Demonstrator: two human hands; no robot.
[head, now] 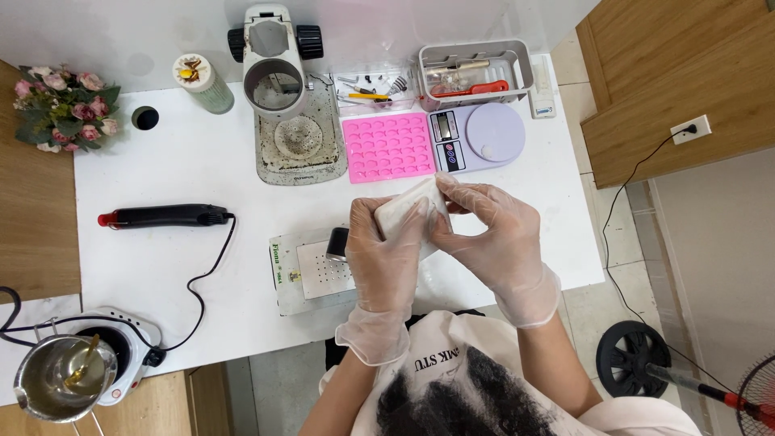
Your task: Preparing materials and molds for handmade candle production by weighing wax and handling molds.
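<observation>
- Head view: both gloved hands are meeting above the near edge of the white tabletop [202,161], the left hand [386,246] and the right hand [492,234] each closing on a white cloth [412,206] bunched between them.
- The cloth is looking soft, light and limp; it should be giving way under any squeeze, so gripping a gathered fold seems safest.
- Just below the left hand, a flat metal plate [315,270] with a small dark block [337,242] is sitting near the tabletop's front edge.
- A pink mould [387,147], a kitchen scale [476,137] and a microscope stand [286,105] are crowding the far side.
- Open room is lying to the left, between the plate and the black heat gun [165,215] with its trailing cord.
</observation>
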